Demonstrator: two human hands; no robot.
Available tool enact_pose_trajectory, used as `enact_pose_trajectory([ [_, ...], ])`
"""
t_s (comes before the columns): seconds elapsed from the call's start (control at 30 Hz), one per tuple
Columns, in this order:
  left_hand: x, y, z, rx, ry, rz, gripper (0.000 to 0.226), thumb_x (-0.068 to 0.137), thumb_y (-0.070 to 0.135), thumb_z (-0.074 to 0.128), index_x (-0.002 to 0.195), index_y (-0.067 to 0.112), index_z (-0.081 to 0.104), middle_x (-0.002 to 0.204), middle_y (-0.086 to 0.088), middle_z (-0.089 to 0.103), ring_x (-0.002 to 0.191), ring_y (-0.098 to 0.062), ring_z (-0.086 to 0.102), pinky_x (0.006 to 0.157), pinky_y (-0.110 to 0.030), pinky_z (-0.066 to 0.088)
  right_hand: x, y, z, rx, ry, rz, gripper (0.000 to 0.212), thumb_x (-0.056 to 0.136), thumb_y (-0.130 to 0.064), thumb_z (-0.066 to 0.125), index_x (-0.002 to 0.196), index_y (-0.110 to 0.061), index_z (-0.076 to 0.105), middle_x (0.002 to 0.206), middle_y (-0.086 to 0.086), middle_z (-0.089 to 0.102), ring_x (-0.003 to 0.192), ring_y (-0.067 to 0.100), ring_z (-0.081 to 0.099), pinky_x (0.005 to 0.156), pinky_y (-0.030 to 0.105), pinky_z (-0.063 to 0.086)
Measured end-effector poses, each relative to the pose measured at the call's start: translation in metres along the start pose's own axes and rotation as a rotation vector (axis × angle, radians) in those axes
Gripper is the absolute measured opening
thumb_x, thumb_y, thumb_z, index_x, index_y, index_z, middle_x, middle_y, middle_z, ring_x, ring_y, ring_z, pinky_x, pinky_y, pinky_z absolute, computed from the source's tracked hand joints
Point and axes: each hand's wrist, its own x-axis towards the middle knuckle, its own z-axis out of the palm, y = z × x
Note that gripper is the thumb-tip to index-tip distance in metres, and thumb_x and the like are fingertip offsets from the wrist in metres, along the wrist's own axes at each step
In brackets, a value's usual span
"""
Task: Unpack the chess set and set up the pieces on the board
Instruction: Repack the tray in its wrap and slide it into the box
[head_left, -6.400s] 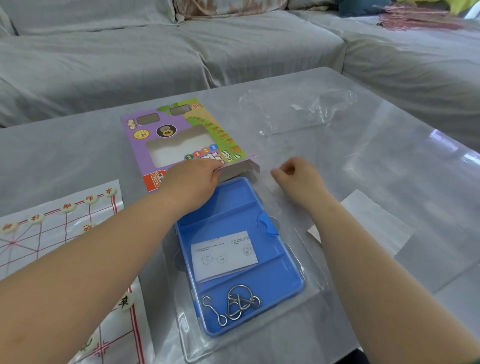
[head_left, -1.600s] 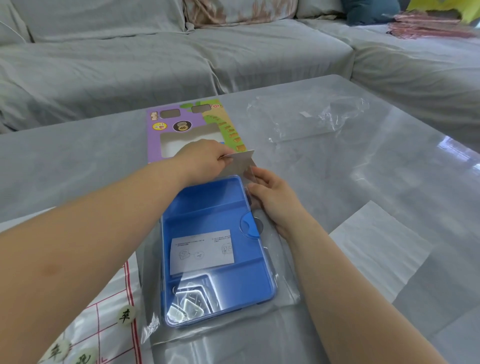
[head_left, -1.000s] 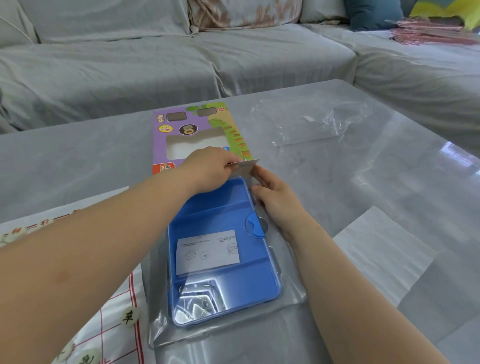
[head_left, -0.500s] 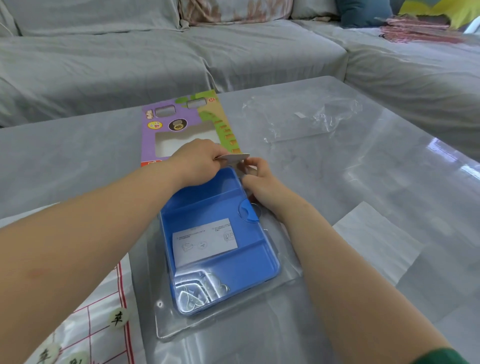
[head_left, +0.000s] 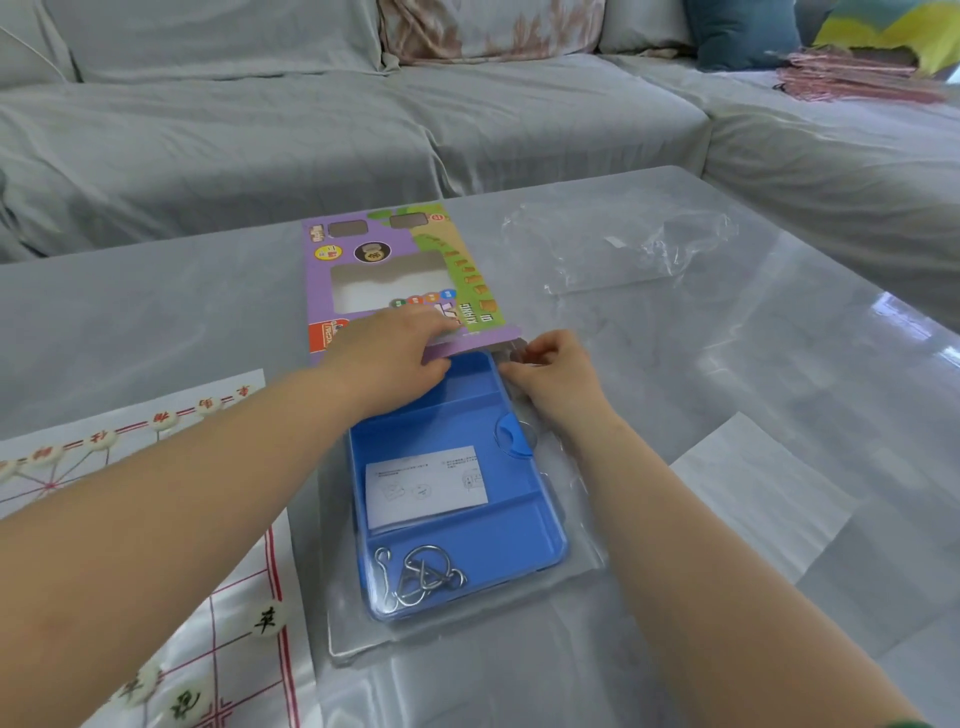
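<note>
Left hand (head_left: 395, 358) grips box (head_left: 363, 244) flap; right hand (head_left: 556, 374) pinches clear blister (head_left: 587, 545) rim; blue tray (head_left: 519, 540) lies lengthwise, box mouth toward wearer.

Both bare forearms come in from the bottom of the frame, the left from the lower left, the right from the lower right, and converge just above the middle. The left hand (head_left: 389, 358) lies knuckles up, its fingers curled over the near edge of the box (head_left: 405, 280) and its thumb under that edge. The right hand (head_left: 558, 371), just to its right and not touching it, has bent fingers; its fingertips (head_left: 519, 349) and thumb pinch the box's end flap. Both wrists look straight
</note>
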Motion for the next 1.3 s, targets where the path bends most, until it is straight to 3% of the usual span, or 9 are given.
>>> enact_pose_trajectory([
  [0.07,-0.013,-0.008,0.002,-0.008,0.028,-0.041,0.04,0.095,0.026,0.043,0.135,0.024,0.043,0.139,0.002,0.045,0.123,-0.02,0.043,0.094,-0.034,0.042,-0.002,-0.003,0.0,-0.108,0.029,-0.026,0.022,0.083,-0.015,0.062,0.093,-0.014,0.043,0.094,-0.001,0.049,0.086,0.015,0.047,0.062,0.019,0.04],
  [0.2,-0.019,-0.01,0.005,-0.028,0.026,-0.049,0.04,0.097,0.024,0.037,0.138,0.024,0.038,0.138,-0.002,0.045,0.12,-0.024,0.044,0.091,-0.033,0.041,-0.032,-0.005,-0.016,-0.396,0.066,-0.263,0.032,0.086,-0.025,0.06,0.114,-0.014,0.051,0.116,-0.004,0.049,0.112,0.014,0.044,0.084,0.018,0.03],
  [0.3,-0.017,-0.011,0.004,-0.009,-0.006,-0.069,0.043,0.097,0.017,0.035,0.14,0.023,0.034,0.142,-0.005,0.041,0.121,-0.027,0.043,0.092,-0.034,0.041,-0.079,0.003,-0.025,-0.559,-0.285,-0.52,0.056,0.073,-0.043,0.069,0.122,-0.021,0.053,0.135,-0.013,0.039,0.123,-0.001,0.031,0.097,0.01,0.017],
  [0.37,-0.017,-0.013,0.004,-0.006,-0.032,-0.068,0.043,0.097,0.014,0.033,0.14,0.022,0.034,0.144,-0.004,0.037,0.125,-0.027,0.04,0.095,-0.034,0.038,-0.1,0.016,-0.024,-0.777,-0.398,-0.719,0.069,0.066,-0.061,0.059,0.125,-0.026,0.052,0.138,-0.008,0.042,0.125,0.003,0.03,0.105,0.015,0.014],
  [0.5,-0.018,-0.014,0.002,-0.003,-0.047,-0.068,0.04,0.1,0.019,0.026,0.139,0.024,0.035,0.146,-0.003,0.035,0.127,-0.027,0.038,0.097,-0.033,0.036,-0.101,0.029,-0.02,-1.144,-0.311,-0.973,0.063,0.06,-0.065,0.036,0.111,-0.035,0.059,0.117,-0.007,0.064,0.11,0.017,0.06,0.089,0.043,0.046],
  [0.63,-0.016,-0.012,-0.001,-0.015,-0.057,-0.061,0.039,0.101,0.023,0.026,0.138,0.025,0.037,0.146,-0.002,0.035,0.128,-0.026,0.036,0.097,-0.031,0.034,-0.094,0.024,-0.014,-1.146,-0.284,-1.029,0.055,0.052,-0.058,0.054,0.098,-0.032,0.071,0.108,-0.008,0.069,0.1,0.017,0.066,0.078,0.044,0.052],
  [0.97,-0.014,-0.009,-0.001,0.008,-0.019,-0.069,0.04,0.101,0.02,0.026,0.139,0.024,0.035,0.145,-0.004,0.036,0.127,-0.027,0.038,0.098,-0.032,0.035,-0.084,0.023,-0.009,-1.15,-0.236,-1.057,0.048,0.055,-0.054,0.056,0.094,-0.031,0.072,0.104,-0.007,0.07,0.096,0.017,0.068,0.077,0.043,0.053],
  [1.13,-0.018,-0.015,0.001,0.041,0.057,-0.093,0.041,0.099,0.014,0.031,0.139,0.024,0.036,0.144,-0.002,0.038,0.125,-0.026,0.04,0.091,-0.032,0.038,-0.09,0.032,-0.012,-1.132,-0.2,-1.047,0.054,0.069,-0.054,0.036,0.105,-0.03,0.068,0.114,-0.006,0.066,0.105,0.017,0.063,0.083,0.042,0.051],
  [1.3,-0.036,-0.038,0.002,-0.054,0.246,-0.293,0.049,0.091,0.012,0.05,0.138,0.017,0.036,0.138,-0.009,0.043,0.119,-0.03,0.044,0.089,-0.038,0.041,-0.089,0.033,-0.012,-1.137,-0.18,-1.065,0.051,0.066,-0.053,0.044,0.105,-0.031,0.068,0.114,-0.007,0.066,0.106,0.017,0.063,0.085,0.041,0.049],
])
